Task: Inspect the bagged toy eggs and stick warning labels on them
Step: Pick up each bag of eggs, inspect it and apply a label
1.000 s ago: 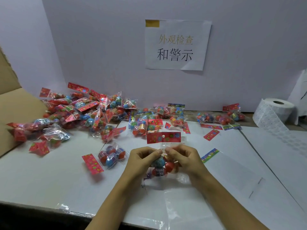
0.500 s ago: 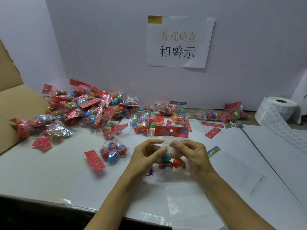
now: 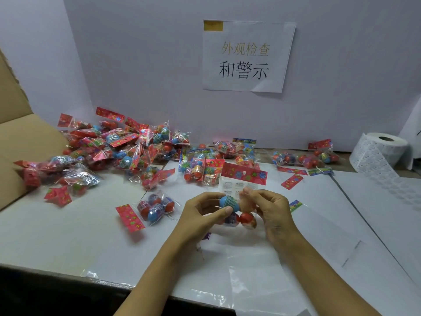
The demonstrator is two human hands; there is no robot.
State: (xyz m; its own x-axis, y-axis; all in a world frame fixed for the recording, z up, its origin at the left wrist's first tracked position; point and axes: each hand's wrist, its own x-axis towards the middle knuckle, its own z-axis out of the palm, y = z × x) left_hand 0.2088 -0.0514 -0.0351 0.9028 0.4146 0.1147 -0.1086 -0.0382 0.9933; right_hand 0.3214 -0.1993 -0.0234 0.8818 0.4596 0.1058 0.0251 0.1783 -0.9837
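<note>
Clear crinkly plastic bag of red and blue toy eggs, red card header, held above the white worktop. Left hand fingers and right hand fingers both pinch it. Likely light, slippery; eggs shift. Grip the stiff header.

**Lighting and Image Quality**

Illumination is even, diffuse and moderately bright, with a cool lilac cast on the back wall. Light arrives from above: soft shadows lie beneath the paper sign and under the forearms. Specular glare appears on the clear bags in the pile and on the plastic sheet near the table edge. Fingertips of the right hand show motion blur. Wide-angle distortion bends straight lines toward the frame edges. The lower left corner is dark.
</note>
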